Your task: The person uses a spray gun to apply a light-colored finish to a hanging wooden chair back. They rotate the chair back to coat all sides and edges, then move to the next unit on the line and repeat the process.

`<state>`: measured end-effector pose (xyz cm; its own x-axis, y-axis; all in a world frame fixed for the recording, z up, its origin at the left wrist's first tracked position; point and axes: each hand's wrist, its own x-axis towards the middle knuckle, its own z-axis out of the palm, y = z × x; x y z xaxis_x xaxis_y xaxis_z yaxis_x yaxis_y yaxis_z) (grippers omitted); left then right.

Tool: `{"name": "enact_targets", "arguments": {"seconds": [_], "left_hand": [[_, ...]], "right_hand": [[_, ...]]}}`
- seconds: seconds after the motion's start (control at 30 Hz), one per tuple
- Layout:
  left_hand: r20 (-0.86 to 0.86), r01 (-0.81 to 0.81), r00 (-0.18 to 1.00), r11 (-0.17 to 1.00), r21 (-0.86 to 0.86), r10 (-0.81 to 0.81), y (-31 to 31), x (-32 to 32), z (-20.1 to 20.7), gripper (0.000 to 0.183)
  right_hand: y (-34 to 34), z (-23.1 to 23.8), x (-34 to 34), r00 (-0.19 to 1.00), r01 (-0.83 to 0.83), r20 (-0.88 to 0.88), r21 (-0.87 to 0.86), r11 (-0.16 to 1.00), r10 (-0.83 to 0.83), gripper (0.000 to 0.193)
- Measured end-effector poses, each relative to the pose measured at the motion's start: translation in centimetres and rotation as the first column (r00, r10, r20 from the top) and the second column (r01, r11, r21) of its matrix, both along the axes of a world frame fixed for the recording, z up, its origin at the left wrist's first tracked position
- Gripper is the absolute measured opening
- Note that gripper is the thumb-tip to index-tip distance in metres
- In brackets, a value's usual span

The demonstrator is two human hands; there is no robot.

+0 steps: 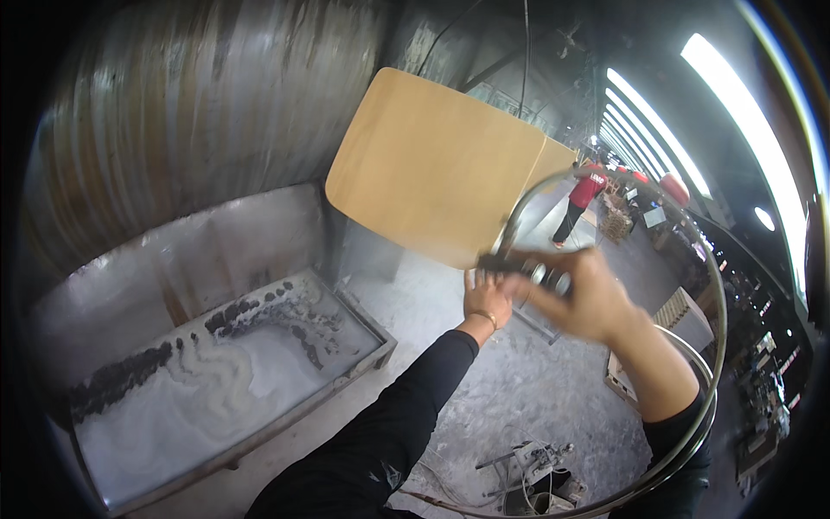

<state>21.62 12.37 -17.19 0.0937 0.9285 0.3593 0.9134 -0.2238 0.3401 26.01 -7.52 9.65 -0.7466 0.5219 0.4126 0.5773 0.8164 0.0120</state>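
Note:
A spray gun (538, 273) with a dark front end is in my right hand (590, 294), whose fingers are wrapped round it; hand and gun are blurred by motion. A clear hose (716, 346) loops around the right arm. My left hand (489, 301), with a band at its wrist, reaches up to the lower right corner of a light-brown wooden panel (432, 160). Its visible fingers are stretched out, and the right hand partly covers it. Whether they touch the panel I cannot tell. The panel hangs tilted, with rounded corners.
A second wooden panel (553, 160) is behind the first. On the left, a metal trough (376, 333) holds cloudy, foamy liquid below a streaked wet wall (190, 112). Equipment (536, 467) stands on the dusty floor near me. A person in red (588, 190) is farther off.

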Motion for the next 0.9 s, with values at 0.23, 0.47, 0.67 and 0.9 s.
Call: {"name": "enact_targets", "arguments": {"seconds": [0.23,0.47,0.67,0.9], "left_hand": [[0.049,-0.052,0.997,0.998,-0.042,0.054,-1.4,1.0,1.2,0.072],[-0.219,0.094,0.971,0.995,-0.034,-0.100,-2.1,5.9,-0.9,0.063],[0.064,0.137,0.989,0.990,-0.046,-0.134,-4.7,7.8,0.4,0.054],[0.233,0.394,0.915,0.853,-0.344,-0.329,-8.0,2.6,-4.9,0.058]], "right_hand": [[0.7,3.6,2.5,0.980,0.193,-0.142,0.496,0.847,-0.140,0.063],[-2.0,-1.5,5.7,0.987,0.139,0.074,0.060,0.988,-0.144,0.062],[2.0,4.2,8.6,0.949,0.304,-0.233,0.488,0.818,-0.214,0.071],[-1.4,-5.5,14.3,0.867,0.311,0.256,0.391,0.866,-0.427,0.079]]}}
